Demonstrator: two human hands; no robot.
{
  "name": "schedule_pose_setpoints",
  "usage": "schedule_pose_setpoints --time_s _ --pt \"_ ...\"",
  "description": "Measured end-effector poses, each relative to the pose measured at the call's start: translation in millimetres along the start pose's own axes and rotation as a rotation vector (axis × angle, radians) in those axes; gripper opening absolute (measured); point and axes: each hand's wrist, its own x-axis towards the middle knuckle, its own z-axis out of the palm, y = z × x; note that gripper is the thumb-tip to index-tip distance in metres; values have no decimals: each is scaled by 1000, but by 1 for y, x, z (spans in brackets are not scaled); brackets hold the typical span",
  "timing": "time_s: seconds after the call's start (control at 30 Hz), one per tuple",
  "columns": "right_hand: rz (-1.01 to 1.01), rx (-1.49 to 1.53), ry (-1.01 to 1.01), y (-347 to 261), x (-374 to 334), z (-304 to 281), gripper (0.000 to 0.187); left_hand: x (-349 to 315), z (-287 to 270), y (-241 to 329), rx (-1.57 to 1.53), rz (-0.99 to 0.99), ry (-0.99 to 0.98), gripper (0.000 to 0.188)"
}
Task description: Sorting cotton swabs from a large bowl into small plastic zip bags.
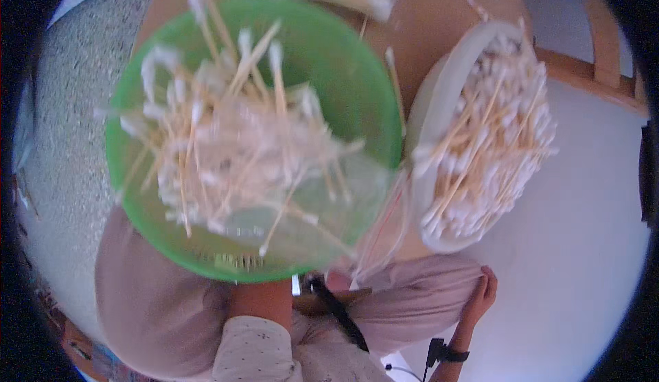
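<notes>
I see a round green basin (pixel 371 87) in front of the body, mouth up, hiding the left hand; I cannot tell its grip. A white oval bowl (pixel 429 100), long axis near to far, sits just right, open room past its right edge. The right hand (pixel 484 293) rests, apparently holding nothing, on the knee (pixel 449 275). Blurred white-tipped swabs (pixel 195 135) heap the basin, upper ones pointing away.

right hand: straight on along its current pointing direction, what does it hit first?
Probably the near end of the white bowl heaped with cotton swabs, which lies ahead of the right hand in the picture. Depth is unclear, so it might pass below the bowl.
</notes>
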Motion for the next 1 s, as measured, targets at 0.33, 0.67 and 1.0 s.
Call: schedule_pose_setpoints --time_s 0.33,0.67,1.0 --pt "-11 -94 -21 -16 32 17 19 130 -55 -11 -13 270 203 22" --pt "3 -85 -18 -16 12 11 18 110 -30 18 -100 419 261 20" --pt "-96 -55 -33 -29 14 12 19 57 -22 37 -120 519 262 19"
